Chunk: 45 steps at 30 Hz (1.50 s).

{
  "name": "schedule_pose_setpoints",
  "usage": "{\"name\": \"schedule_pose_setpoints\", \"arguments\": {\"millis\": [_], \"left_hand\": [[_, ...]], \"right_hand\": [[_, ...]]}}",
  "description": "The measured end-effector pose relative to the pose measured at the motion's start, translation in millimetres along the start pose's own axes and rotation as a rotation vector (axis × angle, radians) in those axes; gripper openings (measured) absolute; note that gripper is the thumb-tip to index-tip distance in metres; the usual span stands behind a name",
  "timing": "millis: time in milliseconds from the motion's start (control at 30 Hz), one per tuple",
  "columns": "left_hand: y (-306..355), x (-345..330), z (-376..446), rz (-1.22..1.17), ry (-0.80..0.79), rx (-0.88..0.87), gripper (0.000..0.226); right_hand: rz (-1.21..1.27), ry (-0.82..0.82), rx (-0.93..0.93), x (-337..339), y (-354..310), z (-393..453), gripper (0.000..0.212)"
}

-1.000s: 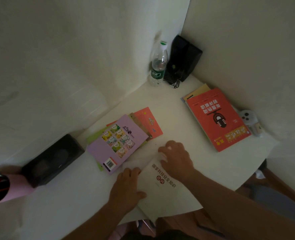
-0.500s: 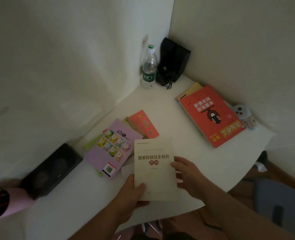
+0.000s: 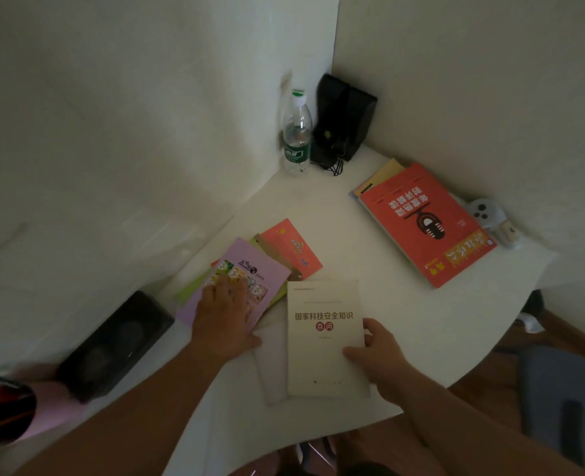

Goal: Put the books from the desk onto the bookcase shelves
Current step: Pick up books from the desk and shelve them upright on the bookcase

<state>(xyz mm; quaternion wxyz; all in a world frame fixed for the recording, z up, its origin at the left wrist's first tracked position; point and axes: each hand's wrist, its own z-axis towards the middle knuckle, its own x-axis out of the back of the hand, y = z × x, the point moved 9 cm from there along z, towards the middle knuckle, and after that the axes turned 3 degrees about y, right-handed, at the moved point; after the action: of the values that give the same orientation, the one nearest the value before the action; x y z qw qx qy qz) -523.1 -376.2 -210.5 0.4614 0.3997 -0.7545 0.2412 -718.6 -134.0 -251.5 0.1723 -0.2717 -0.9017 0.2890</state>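
The white desk (image 3: 370, 242) sits in a corner between two pale walls, in dim light. The person's right hand (image 3: 375, 355) grips the right edge of a cream booklet (image 3: 325, 338), thumb on the cover and fingers curled beneath; the booklet is held face up with its red and brown title readable, above a white sheet (image 3: 272, 362) that lies on the desk near the front edge. The left hand (image 3: 224, 317) rests flat on a purple book (image 3: 236, 290), fingers straight and spread across the cover, pinching nothing. That purple book tops a loose pile: a green book (image 3: 189, 290) shows at its left edge, and an orange book (image 3: 293, 247) pokes out at the far right, with a brownish cover between them. Well apart, toward the right wall, a large red book (image 3: 425, 225) lies face up on a yellow-covered book (image 3: 385, 173), of which only the far corner shows. Just beside the red book's right edge lies a small white device (image 3: 490, 218); its nature cannot be told. In the far corner a clear water bottle (image 3: 297, 132) with a green label stands upright, just beside a black speaker (image 3: 346, 118) whose cable trails on the desk. A second black speaker (image 3: 116, 345) lies at the left, against the wall, near a pink and red item (image 3: 26, 407) that is blurred at the frame edge. A grey chair seat (image 3: 566, 400) shows at lower right, off the desk. No bookcase is in view.
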Motion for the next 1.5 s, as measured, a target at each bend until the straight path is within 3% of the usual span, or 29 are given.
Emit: {"name": "schedule_pose_setpoints", "arguments": {"millis": [100,167,233,300,333,400,433,500,600,667,767,933,1033,1133,1233,1367,1500], "left_hand": [[7.8,-1.7,-2.2,0.021,-0.030,-0.005,0.098],[12.3,21.0,-8.4,-0.105,0.022,-0.070,0.062],[4.1,50.6,-18.4,-0.325,0.096,-0.034,0.045],[-10.1,77.2,-30.0,-0.664,0.194,0.076,0.044],[-12.7,83.1,-36.2,-0.964,0.200,0.133,0.043],[10.4,69.3,-46.5,-1.523,0.045,0.186,0.041],[23.2,53.7,-51.4,-1.631,-0.018,0.220,0.039],[42.2,9.8,-55.5,-1.599,-0.104,0.256,0.036],[58.6,-47.2,-64.2,-1.318,-0.164,0.242,0.039],[58.0,-51.6,-69.6,-1.074,-0.060,0.208,0.032],[62.2,-45.5,-72.8,-0.935,0.055,0.113,0.029],[72.1,-64.7,-71.9,-0.497,-0.103,-0.003,0.070],[75.5,-66.6,-74.3,-0.544,-0.116,0.011,0.073],[70.9,-64.0,-73.7,-0.740,-0.096,0.053,0.064],[64.6,-72.5,-75.1,-0.986,-0.198,0.192,0.058],[66.9,-76.4,-76.3,-1.489,-0.344,0.426,0.019],[72.4,-71.4,-78.3,-1.594,-0.446,0.435,0.013]], "right_hand": [[-0.020,0.002,0.000,1.1,-2.3,2.5,0.049],[-0.006,0.007,-0.015,0.7,-3.0,2.8,0.049],[-0.009,-0.003,-0.035,-1.6,-1.5,4.5,0.048],[-0.007,0.000,-0.052,-1.6,0.2,5.2,0.046],[-0.005,0.003,-0.061,-1.3,-0.2,4.2,0.042],[0.024,0.006,-0.087,-1.6,-0.5,2.3,0.025],[0.064,0.001,-0.115,-2.3,-0.2,-0.1,0.018],[0.147,-0.017,-0.189,-2.9,1.6,-5.3,0.039],[0.229,-0.055,-0.265,-2.1,7.0,-6.2,0.068],[0.207,-0.058,-0.263,-2.4,8.4,-5.5,0.064],[0.098,-0.051,-0.172,-4.6,4.9,-0.3,0.038],[0.103,-0.065,-0.084,-6.9,-1.9,1.5,0.022],[0.097,-0.055,-0.043,-5.6,1.4,4.6,0.022],[0.091,-0.023,-0.012,-3.3,4.3,10.2,0.023],[0.067,-0.008,0.007,-3.0,3.7,13.9,0.020],[0.073,-0.023,-0.006,-3.1,0.6,14.6,0.017],[0.094,-0.023,-0.019,-1.9,0.6,14.8,0.018]]}}
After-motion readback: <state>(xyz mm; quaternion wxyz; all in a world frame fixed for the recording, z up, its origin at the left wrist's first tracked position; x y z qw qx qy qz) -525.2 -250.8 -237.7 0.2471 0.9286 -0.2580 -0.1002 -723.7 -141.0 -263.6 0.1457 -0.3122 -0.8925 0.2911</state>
